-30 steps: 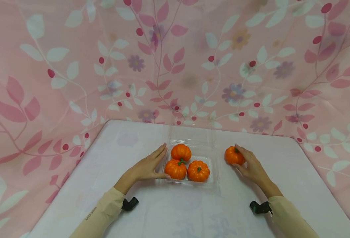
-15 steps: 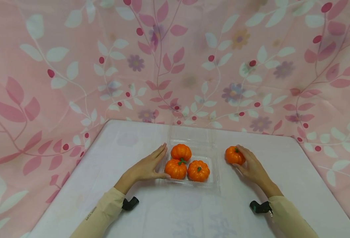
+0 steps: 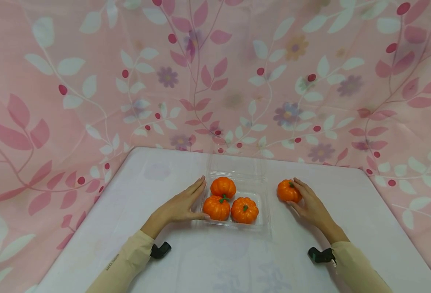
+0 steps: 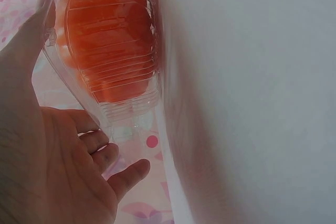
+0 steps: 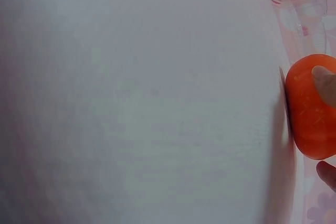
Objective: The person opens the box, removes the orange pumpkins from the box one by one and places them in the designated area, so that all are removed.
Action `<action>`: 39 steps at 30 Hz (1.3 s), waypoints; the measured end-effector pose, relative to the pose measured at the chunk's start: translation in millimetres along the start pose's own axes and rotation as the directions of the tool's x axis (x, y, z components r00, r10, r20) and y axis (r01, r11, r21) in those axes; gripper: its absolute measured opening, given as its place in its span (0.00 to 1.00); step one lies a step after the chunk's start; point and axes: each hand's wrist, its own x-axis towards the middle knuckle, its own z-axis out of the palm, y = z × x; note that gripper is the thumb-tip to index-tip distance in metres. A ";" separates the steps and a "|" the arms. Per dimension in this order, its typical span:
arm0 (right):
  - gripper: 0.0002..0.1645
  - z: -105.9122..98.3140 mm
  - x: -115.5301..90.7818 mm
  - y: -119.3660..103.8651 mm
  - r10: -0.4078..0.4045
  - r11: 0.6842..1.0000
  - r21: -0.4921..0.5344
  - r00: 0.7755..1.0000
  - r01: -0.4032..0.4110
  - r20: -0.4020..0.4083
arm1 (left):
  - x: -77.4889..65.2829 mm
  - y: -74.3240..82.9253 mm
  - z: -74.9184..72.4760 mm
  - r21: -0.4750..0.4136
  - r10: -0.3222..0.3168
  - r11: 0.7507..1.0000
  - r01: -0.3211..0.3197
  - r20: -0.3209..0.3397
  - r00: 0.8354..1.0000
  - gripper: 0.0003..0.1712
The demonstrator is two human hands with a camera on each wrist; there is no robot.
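Nearest, on the desk (image 3: 244,260), we saw two orange pumpkins (image 3: 244,211) in the clear container (image 3: 262,203), our left hand (image 3: 180,206) at its left side, fingers and thumb spread apart. To its right, our right hand (image 3: 312,208) held a loose pumpkin (image 3: 287,191) between thumb and fingers. Farther back, before the unfastened lid (image 3: 237,166), sat a third pumpkin (image 3: 223,187); we judged three in, one left.

Orange pumpkins (image 3: 251,214), green stems (image 3: 224,198), white table (image 3: 292,240), pink leaf-patterned backdrop (image 3: 233,81)
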 end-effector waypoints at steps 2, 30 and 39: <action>0.47 -0.4 0.3 -0.4 0.006 1.000 -0.002 1.000 -0.006 0.003 | 0.2 0.2 -0.2 0.000 0.001 1.000 -0.001 0.000 1.000 0.69; 0.47 -19.5 5.3 -36.8 -0.116 0.993 -0.032 0.990 0.114 -0.075 | -0.4 2.4 -2.7 0.009 -0.002 1.000 0.002 0.011 1.000 0.69; 0.45 -17.6 5.4 -52.0 -0.198 0.980 0.010 0.977 0.200 -0.080 | 0.1 2.0 -2.2 0.006 -0.008 1.000 0.008 0.017 1.000 0.69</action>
